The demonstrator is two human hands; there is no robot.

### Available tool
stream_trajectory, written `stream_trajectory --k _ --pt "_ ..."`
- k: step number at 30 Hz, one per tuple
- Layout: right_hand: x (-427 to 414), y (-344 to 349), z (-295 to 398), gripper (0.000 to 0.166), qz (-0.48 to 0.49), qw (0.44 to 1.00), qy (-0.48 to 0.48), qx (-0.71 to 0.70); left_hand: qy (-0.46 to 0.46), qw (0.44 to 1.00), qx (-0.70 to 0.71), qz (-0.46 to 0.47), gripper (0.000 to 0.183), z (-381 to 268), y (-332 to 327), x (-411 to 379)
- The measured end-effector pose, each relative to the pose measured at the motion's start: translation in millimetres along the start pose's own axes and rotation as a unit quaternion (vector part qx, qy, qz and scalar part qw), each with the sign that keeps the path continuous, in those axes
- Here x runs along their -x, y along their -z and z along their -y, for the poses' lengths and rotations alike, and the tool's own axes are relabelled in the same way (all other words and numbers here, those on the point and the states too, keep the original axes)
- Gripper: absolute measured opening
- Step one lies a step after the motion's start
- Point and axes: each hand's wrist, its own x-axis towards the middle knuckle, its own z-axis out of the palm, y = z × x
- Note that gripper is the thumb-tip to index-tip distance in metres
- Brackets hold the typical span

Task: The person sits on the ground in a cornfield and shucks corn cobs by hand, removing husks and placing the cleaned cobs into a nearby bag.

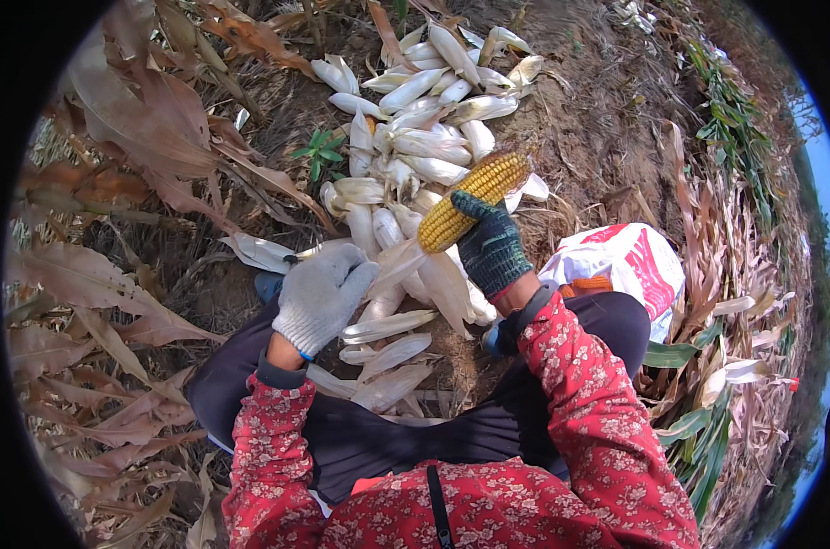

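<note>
My right hand [492, 243], in a dark green knit glove, grips an ear of yellow corn [471, 200] tilted up to the right, its kernels bare. Pale husk leaves [446, 285] hang from its lower end. To the left, my left hand [327, 291], in a whitish knit glove, has its fingers curled beside a husk leaf; whether it pinches the leaf I cannot tell. Beyond both hands lies a pile of corn ears in pale husks [432, 147] on the soil. Loose husks [394, 357] lie between my legs.
A white and red woven sack [617, 264] stands by my right knee, with orange corn showing at its opening. Dry corn stalks and leaves [113, 288] crowd the left side. More dry stalks [731, 343] lie at the right. A small green plant [317, 152] grows beside the pile.
</note>
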Motion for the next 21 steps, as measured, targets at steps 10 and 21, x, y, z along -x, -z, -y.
stream_trajectory --k 10,21 --pt "27.4 -29.0 11.0 0.032 0.098 0.979 -0.144 -0.105 0.069 0.992 0.101 -0.012 0.065 6.3 -57.8 -16.8" --pt "7.0 -3.9 124.9 0.039 0.032 0.981 0.078 -0.174 -0.199 0.963 -0.107 0.144 0.037 62.9 -142.5 42.9"
